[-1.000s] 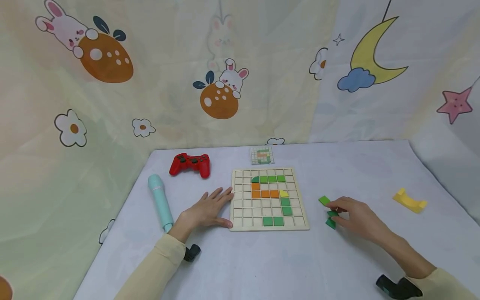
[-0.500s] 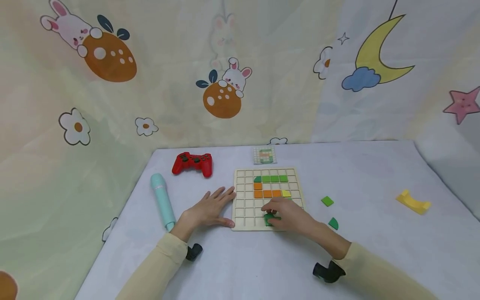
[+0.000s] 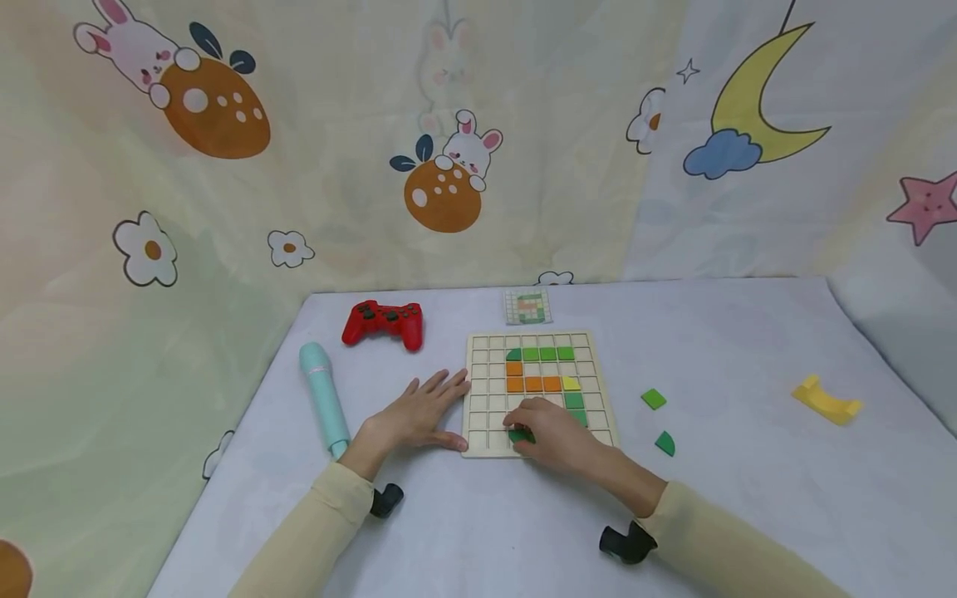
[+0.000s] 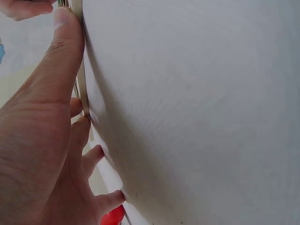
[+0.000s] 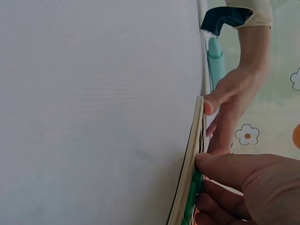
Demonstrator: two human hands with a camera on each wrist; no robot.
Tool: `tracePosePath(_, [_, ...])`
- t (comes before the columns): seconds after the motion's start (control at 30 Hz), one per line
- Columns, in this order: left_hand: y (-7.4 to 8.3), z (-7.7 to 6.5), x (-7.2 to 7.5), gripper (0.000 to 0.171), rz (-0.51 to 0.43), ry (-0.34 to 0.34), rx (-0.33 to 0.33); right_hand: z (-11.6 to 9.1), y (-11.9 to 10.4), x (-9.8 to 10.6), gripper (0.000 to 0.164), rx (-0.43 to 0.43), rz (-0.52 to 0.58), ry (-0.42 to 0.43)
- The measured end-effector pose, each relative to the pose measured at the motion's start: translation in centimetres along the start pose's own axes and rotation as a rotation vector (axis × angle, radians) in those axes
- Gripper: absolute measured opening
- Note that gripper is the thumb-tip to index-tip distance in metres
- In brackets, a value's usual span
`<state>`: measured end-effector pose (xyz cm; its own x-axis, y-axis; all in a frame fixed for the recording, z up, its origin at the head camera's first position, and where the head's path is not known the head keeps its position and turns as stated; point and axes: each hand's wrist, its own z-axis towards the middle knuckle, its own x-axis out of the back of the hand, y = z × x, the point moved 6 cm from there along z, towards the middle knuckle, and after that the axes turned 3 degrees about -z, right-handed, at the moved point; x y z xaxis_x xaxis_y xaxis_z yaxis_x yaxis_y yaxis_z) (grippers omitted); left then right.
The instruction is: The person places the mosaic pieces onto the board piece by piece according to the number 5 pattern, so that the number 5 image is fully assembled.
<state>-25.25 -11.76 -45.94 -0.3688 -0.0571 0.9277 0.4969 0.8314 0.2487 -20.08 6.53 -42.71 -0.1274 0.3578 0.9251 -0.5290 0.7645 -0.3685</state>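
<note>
A wooden grid board [image 3: 488, 404] lies on the white table with green, orange and yellow tiles set in its squares. My left hand [image 3: 414, 418] rests at the board's left edge, fingers spread and straight, the thumb touching the near corner. Over the board's near rows, my right hand [image 3: 557, 433] pinches a green tile [image 3: 521, 435] between thumb and fingers. Part of that tile is covered by the fingers. In the right wrist view, the thumb [image 5: 220, 166] lies against the board's edge beside green tiles [image 5: 191, 199].
Right of the board lie a green square tile [image 3: 654, 399] and a green rounded tile [image 3: 665, 443]. A yellow curved piece [image 3: 826, 400] is farther right. A pattern card [image 3: 527, 307] sits behind the board; a red game controller [image 3: 383, 323] and teal microphone [image 3: 325, 396] stand left.
My right hand has picked up a green tile from the right of the board and carried it left to the near rows. The left hand has stayed at the board's edge.
</note>
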Motion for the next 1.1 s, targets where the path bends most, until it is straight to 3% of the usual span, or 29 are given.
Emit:
tracePosePath(0.77, [0.0, -0.2, -0.2, 0.100, -0.009, -0.002, 0.004, -0.3, -0.2, -0.3, 0.023, 0.019, -0.107, 0.103])
tracePosePath(1.1, [0.1, -0.2, -0.1, 0.101, 0.000, 0.012, 0.003, -1.0, 0.7, 1.0, 0.027, 0.020, -0.045, 0.074])
